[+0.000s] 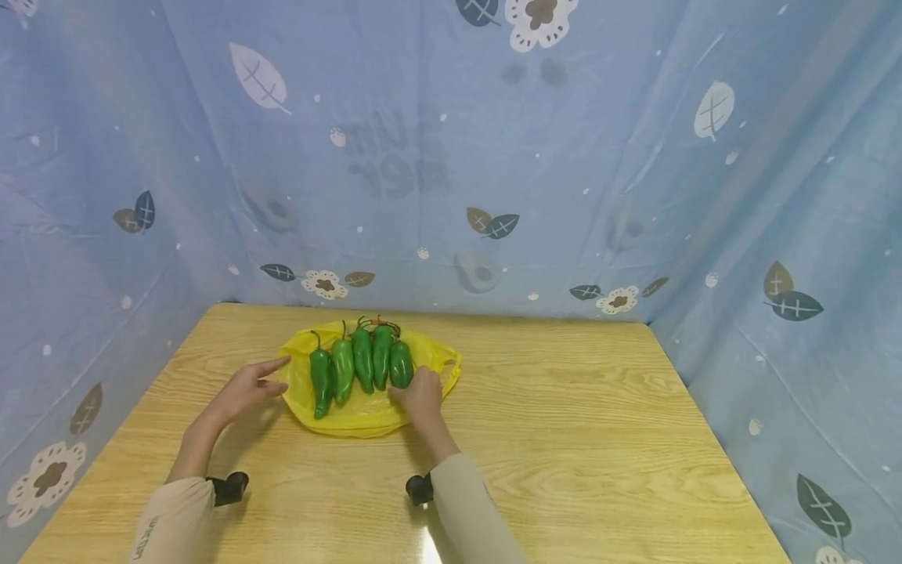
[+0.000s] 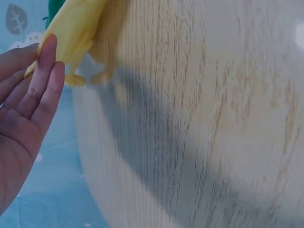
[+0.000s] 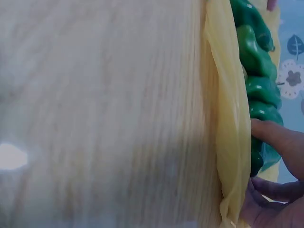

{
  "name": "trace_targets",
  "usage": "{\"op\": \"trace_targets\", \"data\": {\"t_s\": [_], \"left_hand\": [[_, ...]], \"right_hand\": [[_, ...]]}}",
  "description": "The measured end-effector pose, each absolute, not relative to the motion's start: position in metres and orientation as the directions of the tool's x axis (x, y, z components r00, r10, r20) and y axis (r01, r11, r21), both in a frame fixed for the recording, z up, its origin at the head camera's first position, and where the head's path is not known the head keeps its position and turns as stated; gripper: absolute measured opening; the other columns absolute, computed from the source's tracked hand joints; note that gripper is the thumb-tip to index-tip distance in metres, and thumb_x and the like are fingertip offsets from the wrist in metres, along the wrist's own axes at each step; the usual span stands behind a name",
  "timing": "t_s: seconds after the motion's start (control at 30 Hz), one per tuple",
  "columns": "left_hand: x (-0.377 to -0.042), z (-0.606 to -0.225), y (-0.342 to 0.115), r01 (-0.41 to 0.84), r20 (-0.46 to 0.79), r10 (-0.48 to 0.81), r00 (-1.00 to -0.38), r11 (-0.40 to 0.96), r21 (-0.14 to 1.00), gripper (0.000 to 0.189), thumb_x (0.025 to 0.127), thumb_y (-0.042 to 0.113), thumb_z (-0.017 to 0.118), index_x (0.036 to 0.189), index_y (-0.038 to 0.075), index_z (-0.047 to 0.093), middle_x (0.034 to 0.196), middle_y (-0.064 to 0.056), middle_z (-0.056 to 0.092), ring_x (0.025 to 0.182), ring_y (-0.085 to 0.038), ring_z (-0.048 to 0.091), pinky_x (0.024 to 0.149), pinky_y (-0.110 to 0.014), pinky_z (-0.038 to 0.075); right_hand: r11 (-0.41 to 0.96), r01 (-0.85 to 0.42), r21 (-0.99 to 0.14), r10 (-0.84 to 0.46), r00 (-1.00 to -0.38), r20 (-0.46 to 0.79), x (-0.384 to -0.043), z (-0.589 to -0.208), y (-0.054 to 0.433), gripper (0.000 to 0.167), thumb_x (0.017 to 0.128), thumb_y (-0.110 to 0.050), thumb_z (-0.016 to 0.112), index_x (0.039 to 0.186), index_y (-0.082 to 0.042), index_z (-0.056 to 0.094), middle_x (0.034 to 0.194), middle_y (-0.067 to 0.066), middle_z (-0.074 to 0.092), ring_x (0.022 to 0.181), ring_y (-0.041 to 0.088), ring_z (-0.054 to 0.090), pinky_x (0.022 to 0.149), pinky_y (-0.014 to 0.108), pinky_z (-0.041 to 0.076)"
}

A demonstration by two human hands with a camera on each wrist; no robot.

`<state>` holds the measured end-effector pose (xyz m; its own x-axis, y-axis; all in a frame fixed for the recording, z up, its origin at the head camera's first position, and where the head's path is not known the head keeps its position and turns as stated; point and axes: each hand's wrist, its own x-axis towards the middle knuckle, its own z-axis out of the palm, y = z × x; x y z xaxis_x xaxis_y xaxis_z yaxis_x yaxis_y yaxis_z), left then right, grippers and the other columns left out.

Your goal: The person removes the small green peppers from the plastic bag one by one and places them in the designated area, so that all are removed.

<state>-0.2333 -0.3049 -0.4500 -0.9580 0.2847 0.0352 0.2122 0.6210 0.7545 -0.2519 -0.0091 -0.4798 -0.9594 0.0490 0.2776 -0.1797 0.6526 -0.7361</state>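
Note:
Several long green peppers (image 1: 343, 368) lie side by side on a yellow plastic bag (image 1: 366, 423), their stems pointing to the far side. My right hand (image 1: 423, 395) is at the right end of the row, with thumb and fingers around the rightmost green pepper (image 1: 401, 363). In the right wrist view, the thumb of that hand (image 3: 280, 190) lies against the green skin and its other fingers are below. At the bag's left edge is my left hand (image 1: 247, 390), fingers extended and spread from the thumb. Its fingertips overlap the yellow plastic in the left wrist view.
The bag lies on a light wooden table (image 1: 578, 423), toward its back left. A loop handle (image 1: 451, 372) of the bag sticks out to the right. Blue patterned curtains (image 1: 423, 157) hang behind the table and along both sides.

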Motion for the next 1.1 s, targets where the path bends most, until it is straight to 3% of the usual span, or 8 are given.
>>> {"op": "trace_targets", "data": {"t_s": [0.2,0.47,0.7,0.8,0.97,1.1], "left_hand": [[-0.234,-0.448,-0.303,0.203,0.023,0.278,-0.96,0.641,0.74,0.056,0.095,0.007,0.058,0.139,-0.016,0.034,0.141,-0.038,0.032,0.107,-0.047,0.058,0.084,-0.047,0.051],[-0.236,-0.446,-0.302,0.21,0.024,0.283,-0.959,0.651,0.729,0.055,0.095,0.006,0.057,0.138,-0.019,0.034,0.14,-0.039,0.032,0.103,-0.046,0.06,0.083,-0.048,0.051],[-0.235,-0.446,-0.303,0.207,0.014,0.285,-0.959,0.662,0.721,0.056,0.095,0.007,0.057,0.138,-0.019,0.033,0.141,-0.039,0.032,0.106,-0.047,0.059,0.084,-0.048,0.051],[-0.235,-0.446,-0.303,0.215,0.018,0.294,-0.956,0.657,0.722,0.057,0.095,0.006,0.058,0.138,-0.019,0.033,0.141,-0.04,0.031,0.107,-0.047,0.058,0.084,-0.047,0.051],[-0.235,-0.447,-0.305,0.224,0.024,0.303,-0.953,0.646,0.73,0.057,0.093,0.004,0.059,0.138,-0.02,0.032,0.14,-0.04,0.03,0.106,-0.047,0.059,0.083,-0.046,0.051],[-0.234,-0.447,-0.306,0.23,0.027,0.31,-0.95,0.641,0.732,0.058,0.093,0.004,0.06,0.138,-0.021,0.032,0.14,-0.041,0.03,0.104,-0.046,0.059,0.082,-0.046,0.052]], "right_hand": [[0.638,-0.113,-0.762,0.015,-0.987,0.159,-0.262,-0.478,-0.001,0.065,0.065,-0.011,0.088,0.051,-0.017,0.025,0.051,-0.01,0.015,0.047,0.005,0.018,0.042,0.019,0.02],[0.59,-0.166,-0.79,-0.003,-0.979,0.204,-0.262,-0.478,0.007,0.073,0.062,-0.009,0.09,0.052,-0.016,0.018,0.052,-0.009,0.01,0.049,0.006,0.008,0.043,0.02,0.013],[0.589,-0.171,-0.79,-0.01,-0.979,0.205,-0.256,-0.47,0.012,0.074,0.063,-0.014,0.09,0.057,-0.016,0.017,0.055,-0.008,0.01,0.051,0.008,0.009,0.047,0.022,0.014],[0.578,-0.157,-0.801,-0.008,-0.982,0.186,-0.254,-0.464,0.016,0.066,0.064,-0.015,0.09,0.057,-0.014,0.024,0.054,-0.006,0.016,0.051,0.008,0.015,0.048,0.022,0.019],[0.546,-0.166,-0.821,0.014,-0.978,0.207,-0.253,-0.455,0.023,0.035,0.064,-0.017,0.089,0.067,-0.003,0.057,0.059,-0.001,0.05,0.053,0.007,0.041,0.05,0.02,0.039],[0.539,-0.205,-0.817,0.039,-0.963,0.267,-0.254,-0.45,0.028,0.033,0.065,-0.017,0.089,0.076,0.003,0.065,0.067,0.009,0.065,0.055,0.011,0.056,0.052,0.022,0.049]]}}
